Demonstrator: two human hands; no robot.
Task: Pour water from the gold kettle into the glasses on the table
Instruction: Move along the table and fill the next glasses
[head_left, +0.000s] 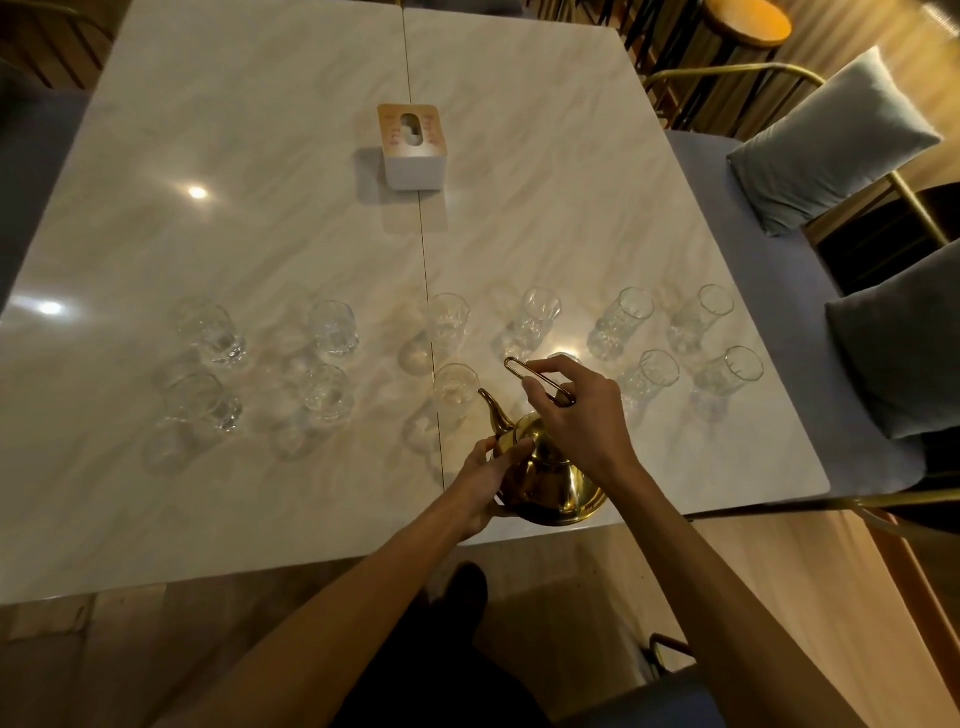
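Observation:
The gold kettle (550, 483) is near the front edge of the white marble table (260, 234), tilted with its curved spout toward a clear glass (456, 389). My right hand (576, 410) grips the kettle's thin wire handle from above. My left hand (493, 478) holds the kettle's left side, fingers curled against the body. Several clear glasses stand in two rows across the table, from the far left one (213, 332) to the far right one (727, 371). No stream of water shows at the spout.
A white tissue box (413, 148) with a tan top stands at the table's middle back. Grey cushions (831, 140) lie on a bench to the right. A gold chair frame (883, 501) runs by the table's right front corner.

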